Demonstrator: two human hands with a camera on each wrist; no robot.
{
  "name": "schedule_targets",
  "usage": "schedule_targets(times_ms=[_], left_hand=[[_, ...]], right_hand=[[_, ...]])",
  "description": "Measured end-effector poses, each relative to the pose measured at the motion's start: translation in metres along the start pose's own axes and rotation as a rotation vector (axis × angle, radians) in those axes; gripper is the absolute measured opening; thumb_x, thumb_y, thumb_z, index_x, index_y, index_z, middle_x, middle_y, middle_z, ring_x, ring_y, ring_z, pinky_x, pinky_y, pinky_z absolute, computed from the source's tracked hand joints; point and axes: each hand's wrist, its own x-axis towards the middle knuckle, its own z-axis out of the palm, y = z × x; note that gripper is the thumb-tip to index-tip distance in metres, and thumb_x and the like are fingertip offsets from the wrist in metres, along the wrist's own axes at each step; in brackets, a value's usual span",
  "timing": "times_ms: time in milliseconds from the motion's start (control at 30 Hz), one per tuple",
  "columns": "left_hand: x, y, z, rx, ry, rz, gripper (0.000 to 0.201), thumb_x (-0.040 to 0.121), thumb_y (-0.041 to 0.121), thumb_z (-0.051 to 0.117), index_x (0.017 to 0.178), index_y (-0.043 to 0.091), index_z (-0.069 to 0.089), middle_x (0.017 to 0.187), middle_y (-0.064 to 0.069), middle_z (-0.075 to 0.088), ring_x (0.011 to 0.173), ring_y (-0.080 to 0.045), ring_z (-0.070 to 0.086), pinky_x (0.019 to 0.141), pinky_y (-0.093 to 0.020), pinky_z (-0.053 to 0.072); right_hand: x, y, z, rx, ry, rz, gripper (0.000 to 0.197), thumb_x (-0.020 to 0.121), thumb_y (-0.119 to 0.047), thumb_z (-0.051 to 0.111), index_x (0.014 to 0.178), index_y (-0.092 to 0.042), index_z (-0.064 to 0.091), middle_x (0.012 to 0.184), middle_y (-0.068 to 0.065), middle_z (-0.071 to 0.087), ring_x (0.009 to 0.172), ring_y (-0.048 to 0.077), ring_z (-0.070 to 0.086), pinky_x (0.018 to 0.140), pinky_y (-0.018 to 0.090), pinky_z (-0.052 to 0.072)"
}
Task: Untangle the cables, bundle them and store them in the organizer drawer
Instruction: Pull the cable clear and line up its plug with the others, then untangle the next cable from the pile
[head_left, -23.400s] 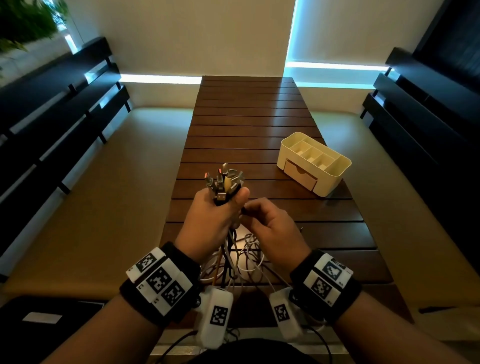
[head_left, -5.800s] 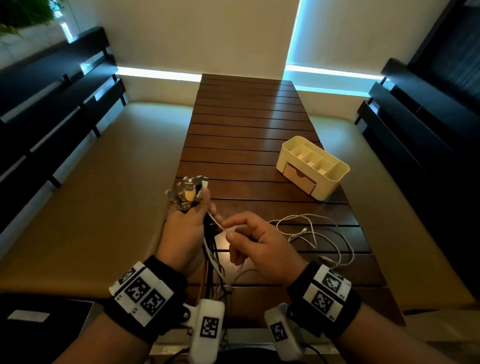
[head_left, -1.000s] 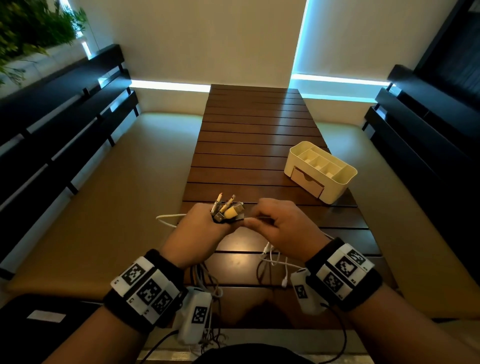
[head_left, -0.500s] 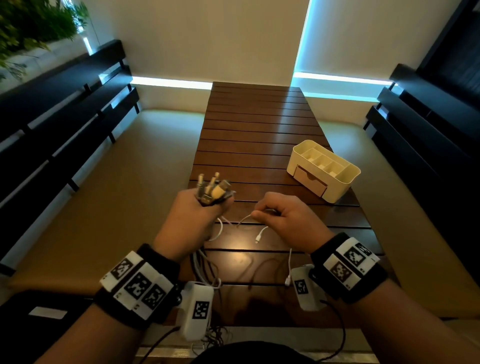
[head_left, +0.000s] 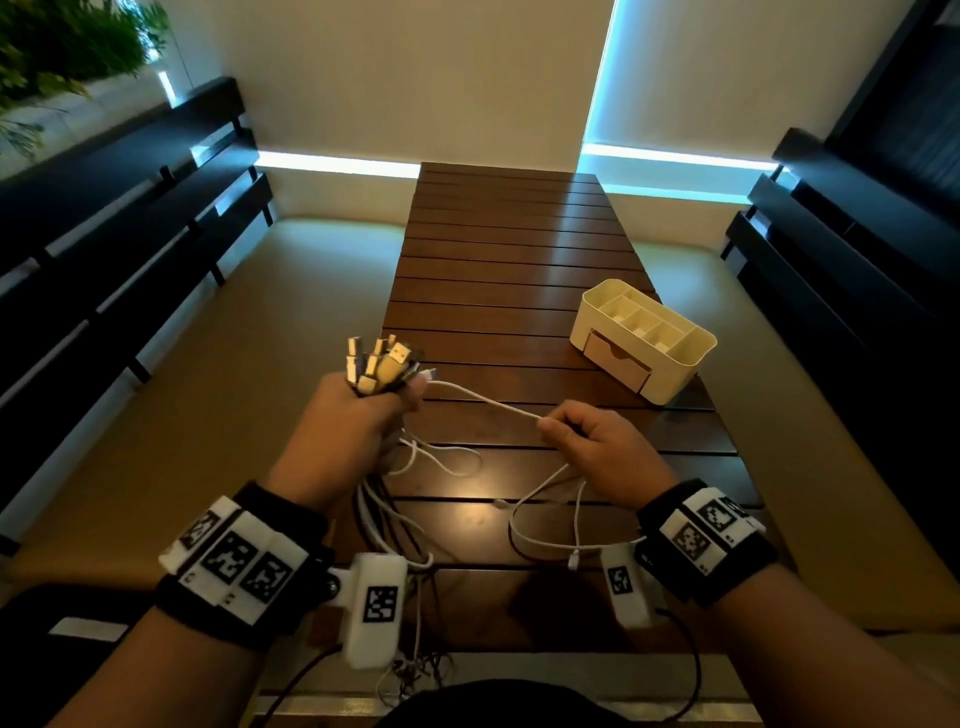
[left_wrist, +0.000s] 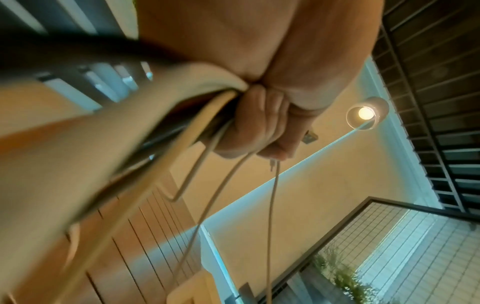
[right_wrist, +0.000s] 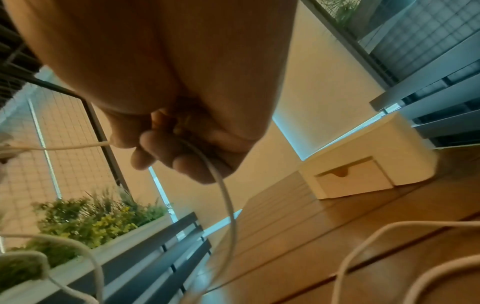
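My left hand (head_left: 358, 415) grips a bunch of cables (head_left: 382, 519) upright, their USB plugs (head_left: 379, 361) fanned out above the fist; the cords (left_wrist: 207, 144) hang below it to the table edge. A white cable (head_left: 483, 397) runs taut from the left hand's thumb to my right hand (head_left: 597, 441), which pinches it (right_wrist: 78, 146); its slack (head_left: 545, 525) loops onto the table below. The cream organizer (head_left: 641, 338) stands at the table's right, its drawer (head_left: 615, 361) closed, also seen in the right wrist view as the drawer front (right_wrist: 353, 181).
The slatted wooden table (head_left: 509, 249) runs away from me between tan bench cushions (head_left: 234, 364) with dark slatted backs on both sides. Green plants (head_left: 57, 47) stand at the upper left. Wrist camera leads (head_left: 680, 654) trail near my body.
My hands have drawn apart: the right hand slid right along the white cable, pulling it straight from the left fist. The left hand lifted slightly with the bunch.
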Motion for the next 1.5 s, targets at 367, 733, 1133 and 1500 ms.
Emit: schedule_targets(times_ms=[367, 733, 1133, 1500], left_hand=[[0.001, -0.005, 0.006, 0.149, -0.084, -0.088, 0.026, 0.095, 0.019, 0.062, 0.086, -0.006, 0.061, 0.050, 0.000, 0.026, 0.042, -0.013, 0.018, 0.043, -0.022, 0.020], [0.007, -0.023, 0.041, 0.278, -0.198, -0.111, 0.027, 0.094, 0.023, 0.064, 0.087, -0.003, 0.068, 0.053, -0.002, 0.031, 0.043, -0.016, 0.024, 0.045, -0.025, 0.024], [0.014, -0.031, 0.069, 0.078, -0.169, -0.110, 0.028, 0.097, 0.019, 0.059, 0.100, -0.008, 0.064, 0.053, 0.000, 0.026, 0.044, -0.013, 0.019, 0.046, -0.025, 0.020], [0.015, -0.016, 0.087, -0.248, -0.147, 0.015, 0.031, 0.099, 0.022, 0.056, 0.069, 0.027, 0.056, 0.060, 0.000, 0.017, 0.043, -0.008, 0.017, 0.043, -0.021, 0.018]], right_hand=[[-0.024, -0.021, -0.005, 0.213, -0.181, 0.096, 0.014, 0.102, -0.024, 0.048, 0.098, -0.020, 0.061, 0.064, 0.000, 0.067, 0.055, 0.017, 0.063, 0.055, 0.025, 0.054], [-0.074, 0.022, -0.005, 0.100, -0.262, 0.185, 0.011, 0.092, -0.032, 0.066, 0.090, -0.022, 0.069, 0.082, 0.001, 0.071, 0.072, 0.015, 0.069, 0.067, 0.027, 0.057], [-0.087, 0.033, -0.018, -0.343, -0.378, 0.256, 0.048, 0.083, -0.070, 0.056, 0.107, -0.029, 0.065, 0.107, -0.014, 0.053, 0.097, 0.003, 0.055, 0.088, 0.035, 0.053], [-0.061, 0.000, 0.014, 0.370, -0.592, 0.178, 0.021, 0.095, -0.028, 0.063, 0.116, -0.031, 0.064, 0.107, -0.008, 0.071, 0.091, 0.013, 0.069, 0.083, 0.030, 0.057]])
